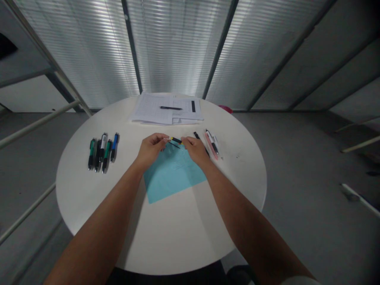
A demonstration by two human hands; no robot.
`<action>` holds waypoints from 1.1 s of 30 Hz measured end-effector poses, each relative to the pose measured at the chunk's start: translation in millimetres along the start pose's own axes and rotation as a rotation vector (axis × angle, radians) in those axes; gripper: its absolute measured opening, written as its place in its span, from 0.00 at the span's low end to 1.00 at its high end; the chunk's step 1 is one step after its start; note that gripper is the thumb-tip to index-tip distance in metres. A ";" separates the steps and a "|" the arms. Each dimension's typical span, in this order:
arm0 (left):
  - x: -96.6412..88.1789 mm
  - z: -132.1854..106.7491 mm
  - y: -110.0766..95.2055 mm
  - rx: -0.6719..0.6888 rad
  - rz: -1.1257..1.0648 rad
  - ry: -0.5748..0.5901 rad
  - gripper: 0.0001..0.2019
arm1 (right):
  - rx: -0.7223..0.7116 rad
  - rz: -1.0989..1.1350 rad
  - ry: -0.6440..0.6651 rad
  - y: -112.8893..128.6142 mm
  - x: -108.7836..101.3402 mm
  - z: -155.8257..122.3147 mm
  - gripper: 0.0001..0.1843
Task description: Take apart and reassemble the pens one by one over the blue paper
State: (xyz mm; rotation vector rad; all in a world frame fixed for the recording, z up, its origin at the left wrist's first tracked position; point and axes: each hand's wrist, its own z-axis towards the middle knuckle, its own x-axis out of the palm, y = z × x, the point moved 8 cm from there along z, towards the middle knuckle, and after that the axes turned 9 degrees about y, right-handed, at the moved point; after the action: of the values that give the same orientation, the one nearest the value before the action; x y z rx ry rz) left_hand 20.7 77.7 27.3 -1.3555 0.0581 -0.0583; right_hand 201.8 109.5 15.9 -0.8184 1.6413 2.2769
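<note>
Both my hands meet over the far edge of a light blue sheet on a round white table. My left hand and my right hand are closed in pinches on the two ends of a black and yellow pen, held level just above the sheet. A thin dark part, perhaps the refill, hangs just under the pen.
Several pens in green, black and blue lie in a row at the left. More pens, pink, white and black, lie right of my right hand. A stack of printed papers with a black pen sits at the far edge.
</note>
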 end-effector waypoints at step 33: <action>-2.9 1.3 13.1 -0.063 -0.117 0.029 0.18 | -0.107 -0.098 0.030 3.5 4.0 2.2 0.27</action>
State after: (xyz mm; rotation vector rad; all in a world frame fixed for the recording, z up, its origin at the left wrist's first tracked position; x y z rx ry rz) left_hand 18.1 82.0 14.8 -1.4207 0.0048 -0.1760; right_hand 196.2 109.7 16.9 -0.9406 1.4669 2.3113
